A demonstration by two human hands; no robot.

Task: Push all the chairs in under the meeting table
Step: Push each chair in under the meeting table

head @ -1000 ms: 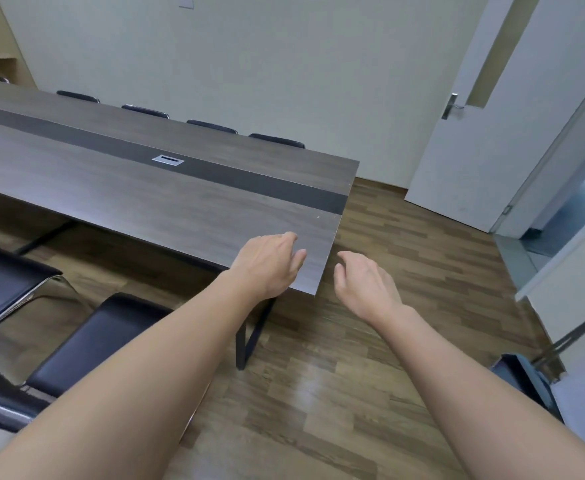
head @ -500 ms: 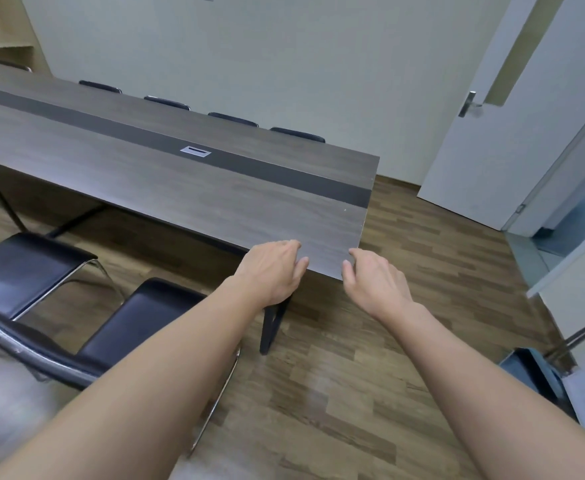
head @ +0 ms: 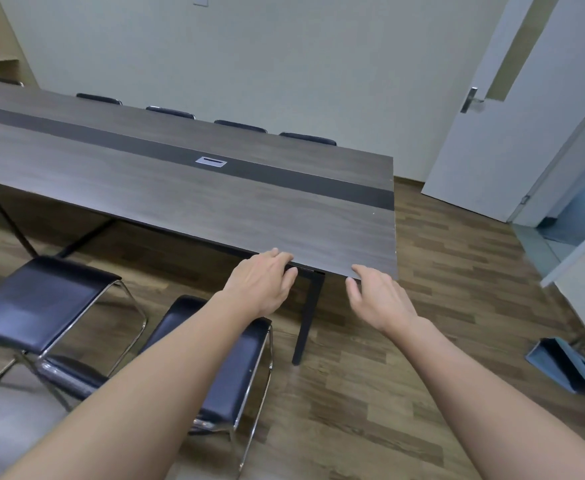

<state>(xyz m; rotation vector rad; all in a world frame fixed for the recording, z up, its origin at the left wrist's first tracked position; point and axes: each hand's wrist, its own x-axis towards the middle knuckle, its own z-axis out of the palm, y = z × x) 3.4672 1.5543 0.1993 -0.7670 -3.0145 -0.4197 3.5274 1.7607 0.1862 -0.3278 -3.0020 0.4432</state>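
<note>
The long grey wood meeting table (head: 187,199) runs from the left to a near corner at centre right. Two black chairs with chrome frames stand pulled out on my side: one (head: 38,299) at the left, another (head: 228,362) partly hidden under my left forearm. Several chair backs (head: 239,125) show above the table's far edge, tucked in. My left hand (head: 261,282) and my right hand (head: 376,294) hover with fingers apart in front of the table's near corner, holding nothing.
A white door (head: 513,98) stands open at the right, with a doorway beyond it. A blue dustpan (head: 558,365) with a metal handle sits on the wood floor at the far right. A black table leg (head: 306,323) stands between the hands.
The view has swung left and pulled back, bringing both pulled-out chairs further into sight. Both hands have stayed in front of the table's near corner, still holding nothing.
</note>
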